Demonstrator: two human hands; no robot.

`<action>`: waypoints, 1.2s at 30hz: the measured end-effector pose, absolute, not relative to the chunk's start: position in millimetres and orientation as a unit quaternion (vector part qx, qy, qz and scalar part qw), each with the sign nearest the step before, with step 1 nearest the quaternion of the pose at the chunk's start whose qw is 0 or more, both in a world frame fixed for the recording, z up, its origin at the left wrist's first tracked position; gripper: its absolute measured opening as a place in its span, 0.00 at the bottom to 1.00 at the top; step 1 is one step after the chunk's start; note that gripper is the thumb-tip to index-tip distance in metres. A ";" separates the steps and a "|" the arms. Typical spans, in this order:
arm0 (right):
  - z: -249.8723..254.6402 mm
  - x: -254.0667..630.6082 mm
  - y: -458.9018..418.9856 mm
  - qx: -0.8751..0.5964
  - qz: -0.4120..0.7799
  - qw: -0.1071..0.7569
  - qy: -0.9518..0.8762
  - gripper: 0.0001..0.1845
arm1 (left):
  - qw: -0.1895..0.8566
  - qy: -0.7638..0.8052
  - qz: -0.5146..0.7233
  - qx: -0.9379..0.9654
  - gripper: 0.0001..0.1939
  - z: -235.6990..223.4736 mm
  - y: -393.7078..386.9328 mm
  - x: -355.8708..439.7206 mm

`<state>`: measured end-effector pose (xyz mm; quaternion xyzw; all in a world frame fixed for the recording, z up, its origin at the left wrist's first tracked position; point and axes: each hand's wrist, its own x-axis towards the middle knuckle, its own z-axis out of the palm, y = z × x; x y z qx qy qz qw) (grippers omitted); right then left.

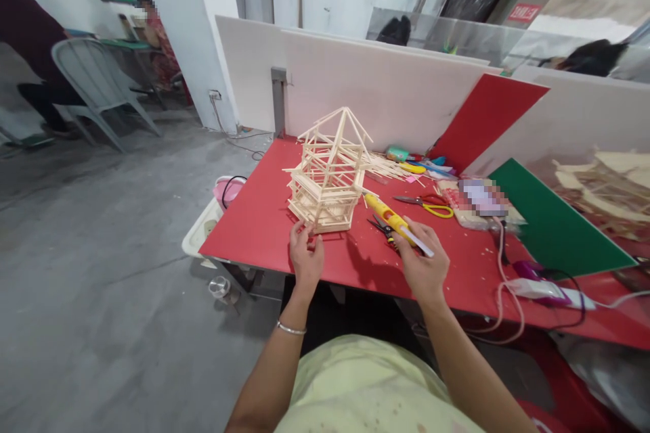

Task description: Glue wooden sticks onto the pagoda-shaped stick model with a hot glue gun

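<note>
A pavilion-shaped model of thin wooden sticks point(330, 179) stands on the red table point(238, 216), with an open-framed pointed roof and denser layers low down. My left hand point(306, 257) grips its bottom front edge with bent fingers. In my right hand point(424, 260) is a yellow hot glue gun point(388, 213), a pale glue stick point(420, 243) protruding from its rear. The gun's nozzle points at the model's lower right side, close to it; whether they touch I cannot tell. Black-bladed pliers or cutters point(382, 229) lie partly hidden under the gun.
Yellow-handled scissors point(431, 206) lie to the right, loose sticks point(388, 166) behind the model. Further right are a blurred phone-like item point(483, 197), a pink cable point(500, 284), a power strip point(543, 289) and a green board point(553, 223). White panels point(376, 88) border the table's back.
</note>
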<state>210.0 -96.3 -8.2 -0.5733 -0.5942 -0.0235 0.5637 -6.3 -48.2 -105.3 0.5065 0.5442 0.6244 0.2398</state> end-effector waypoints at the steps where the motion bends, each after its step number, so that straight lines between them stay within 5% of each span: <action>1: -7.6 208.4 -93.7 -0.573 -0.009 0.568 -0.591 0.18 | 0.239 0.546 0.624 0.505 0.18 -105.7 -47.9 -6.3; 9: -9.9 197.7 -83.0 -0.596 0.082 0.585 -0.544 0.20 | 0.246 0.538 0.627 0.508 0.17 -103.8 -49.2 -7.5; 36: -6.1 162.4 -73.8 -0.566 0.098 0.567 -0.591 0.18 | 0.230 0.535 0.633 0.511 0.20 -99.5 -51.0 -8.9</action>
